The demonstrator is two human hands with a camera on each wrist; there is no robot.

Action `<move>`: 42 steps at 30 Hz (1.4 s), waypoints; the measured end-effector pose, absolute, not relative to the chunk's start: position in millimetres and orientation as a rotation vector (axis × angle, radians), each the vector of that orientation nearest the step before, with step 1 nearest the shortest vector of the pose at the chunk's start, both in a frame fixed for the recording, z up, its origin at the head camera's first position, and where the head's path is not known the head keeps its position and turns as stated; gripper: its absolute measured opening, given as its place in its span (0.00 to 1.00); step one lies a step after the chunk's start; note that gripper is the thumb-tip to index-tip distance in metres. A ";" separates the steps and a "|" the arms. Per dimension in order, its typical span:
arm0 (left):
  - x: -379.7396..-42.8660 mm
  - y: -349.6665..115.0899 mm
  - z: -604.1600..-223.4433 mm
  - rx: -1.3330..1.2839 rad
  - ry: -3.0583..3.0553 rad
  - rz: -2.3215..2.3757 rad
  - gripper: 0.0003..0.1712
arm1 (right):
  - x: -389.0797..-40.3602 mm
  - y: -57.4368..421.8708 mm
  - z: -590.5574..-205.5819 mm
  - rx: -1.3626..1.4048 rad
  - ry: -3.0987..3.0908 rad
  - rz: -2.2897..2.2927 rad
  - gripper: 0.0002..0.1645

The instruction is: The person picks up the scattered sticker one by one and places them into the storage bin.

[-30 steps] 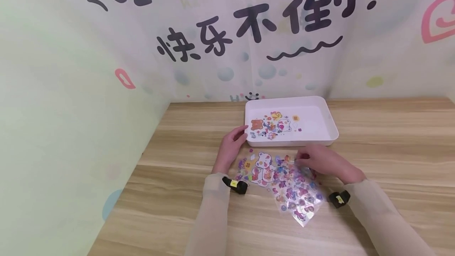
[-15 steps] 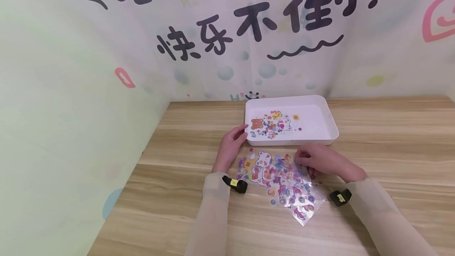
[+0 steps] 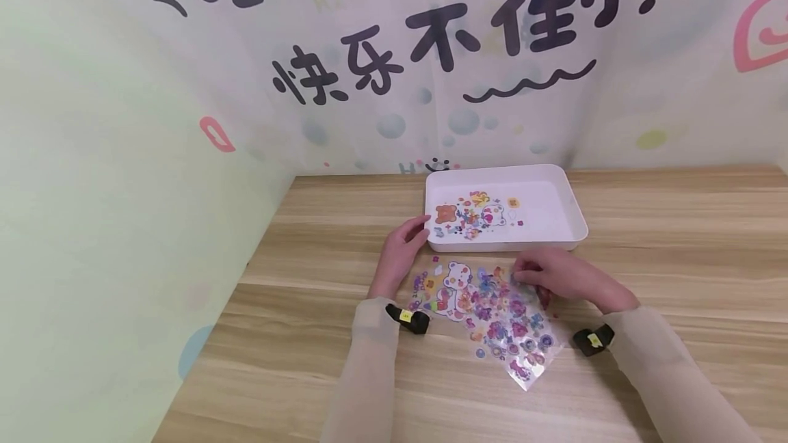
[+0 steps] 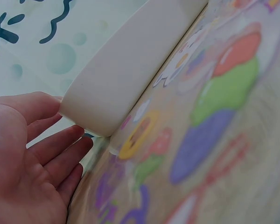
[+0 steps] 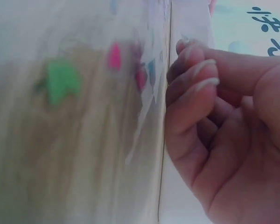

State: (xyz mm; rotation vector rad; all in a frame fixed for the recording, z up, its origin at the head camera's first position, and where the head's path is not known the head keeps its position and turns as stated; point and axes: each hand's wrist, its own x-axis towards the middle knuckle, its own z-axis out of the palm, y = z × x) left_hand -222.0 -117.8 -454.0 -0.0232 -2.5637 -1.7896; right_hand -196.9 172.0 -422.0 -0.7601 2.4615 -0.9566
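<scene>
My left hand (image 3: 397, 256) touches the front left corner of a white tray (image 3: 557, 207), its fingers fairly straight in the left wrist view. My right hand (image 3: 557, 275), fingers curled, pinches the upper right edge of a clear sticker sheet (image 3: 517, 323) with purple and blue figures. The pinched edge is mostly hidden behind the fingertips. Under that sheet, to the left, lies another clear sheet, a bear sticker sheet (image 3: 455, 279). In the right wrist view, thumb and fingertips (image 5: 207, 70) meet, with part of a clear sheet hanging beside them.
Inside the tray, at its left, lie stickers with a brown bear (image 3: 446, 214) and a white bear head. The wooden table (image 3: 320, 251) meets a printed wall cloth (image 3: 394, 128) at the back, close behind the tray.
The purple-patterned sheet shifted left, then slightly back right, its lower round stickers moving with it. The right hand stays nearly in place. The left hand and tray look still.
</scene>
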 end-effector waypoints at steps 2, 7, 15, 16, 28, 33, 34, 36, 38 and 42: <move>-222.2 -117.5 -454.5 -0.023 -2.564 -1.795 0.17 | -197.2 173.6 -422.4 -0.762 2.451 -0.962 0.05; -221.7 -116.7 -453.9 -0.016 -2.572 -1.791 0.17 | -197.9 177.7 -421.7 -0.744 2.375 -1.034 0.07; -222.0 -117.7 -451.3 -0.019 -2.583 -1.758 0.19 | -201.1 179.9 -417.8 -0.731 2.343 -1.132 0.09; -222.1 -117.9 -451.2 -0.023 -2.582 -1.759 0.19 | -201.3 180.1 -417.4 -0.732 2.340 -1.141 0.10; -222.4 -116.7 -453.7 -0.011 -2.574 -1.742 0.17 | -202.4 184.3 -413.4 -0.622 2.360 -1.257 0.12; -222.5 -116.6 -453.9 -0.009 -2.570 -1.753 0.17 | -202.7 185.9 -411.0 -0.548 2.395 -1.347 0.15; -222.7 -116.6 -454.1 -0.010 -2.569 -1.756 0.17 | -203.0 186.3 -410.9 -0.530 2.406 -1.365 0.16; -222.9 -116.8 -454.9 -0.016 -2.565 -1.761 0.18 | -203.4 186.9 -410.7 -0.497 2.423 -1.407 0.18; -223.2 -117.3 -455.8 -0.021 -2.564 -1.763 0.18 | -204.1 187.7 -411.0 -0.460 2.450 -1.432 0.20; -223.3 -118.0 -456.8 -0.024 -2.564 -1.754 0.19 | -205.8 188.5 -411.3 -0.396 2.459 -1.522 0.22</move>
